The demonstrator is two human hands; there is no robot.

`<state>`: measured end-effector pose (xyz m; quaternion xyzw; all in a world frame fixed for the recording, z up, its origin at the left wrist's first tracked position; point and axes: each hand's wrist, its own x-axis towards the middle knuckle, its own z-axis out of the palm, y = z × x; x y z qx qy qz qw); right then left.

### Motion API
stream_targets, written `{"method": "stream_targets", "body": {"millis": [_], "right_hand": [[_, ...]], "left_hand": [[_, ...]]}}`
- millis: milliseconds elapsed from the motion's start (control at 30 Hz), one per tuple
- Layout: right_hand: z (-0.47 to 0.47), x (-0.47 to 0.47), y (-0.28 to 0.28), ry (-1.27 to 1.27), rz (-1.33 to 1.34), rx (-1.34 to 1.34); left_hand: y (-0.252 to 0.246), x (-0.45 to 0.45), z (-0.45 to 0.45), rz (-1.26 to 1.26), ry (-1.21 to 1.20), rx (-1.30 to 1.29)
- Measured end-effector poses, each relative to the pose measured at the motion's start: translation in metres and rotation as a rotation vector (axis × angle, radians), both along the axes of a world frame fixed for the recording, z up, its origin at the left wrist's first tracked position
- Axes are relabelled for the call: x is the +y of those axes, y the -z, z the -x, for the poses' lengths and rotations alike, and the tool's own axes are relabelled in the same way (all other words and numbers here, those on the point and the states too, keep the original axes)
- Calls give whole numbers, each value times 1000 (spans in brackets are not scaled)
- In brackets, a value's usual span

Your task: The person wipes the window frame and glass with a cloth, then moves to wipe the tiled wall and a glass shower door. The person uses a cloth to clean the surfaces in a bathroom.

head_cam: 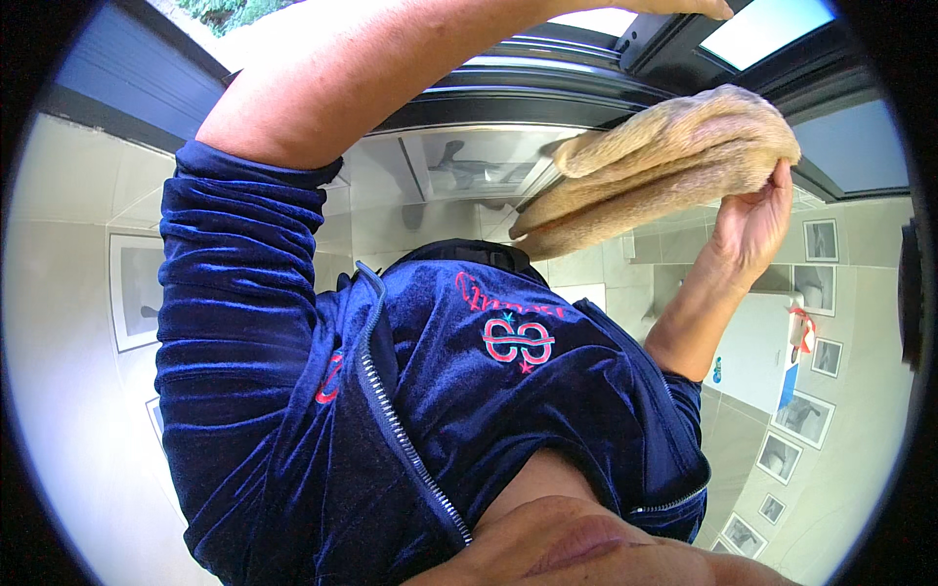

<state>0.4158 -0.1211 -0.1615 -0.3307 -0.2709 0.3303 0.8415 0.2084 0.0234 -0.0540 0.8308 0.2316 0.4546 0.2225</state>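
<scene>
A thick, folded tan plush cloth (645,168) hangs from my right hand (755,212), whose fingers grip its right end. The cloth slants down to the left, its upper fold beside a dark metal window frame (513,102). My bare left forearm crosses the top of the view. Only the lower edge and one fingertip of my left hand (681,6) show at the top rim, over or against an upright of the dark frame; the rest is cut off, so whether it holds anything cannot be told.
Bright window panes (769,33) lie beyond the frame. Behind me are tiled walls with framed pictures (821,286), a white cabinet or appliance (747,351) with a red-and-white item on its edge, and a pale tiled floor. A dark object (910,293) stands at the right rim.
</scene>
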Motion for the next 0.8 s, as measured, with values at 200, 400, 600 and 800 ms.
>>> {"method": "stream_targets", "body": {"millis": [200,400,600,800], "right_hand": [[6,-15,-20,94,-525,-465],[12,39,39,501,-446,-1301],[0,52,42,400,-257,-1667],[25,44,11,382,-116,-1821]], "left_hand": [[5,5,-21,-11,28,-46],[1,21,-27,142,330,-3],[0,27,-42,36,257,34],[0,33,-52,59,259,31]]}}
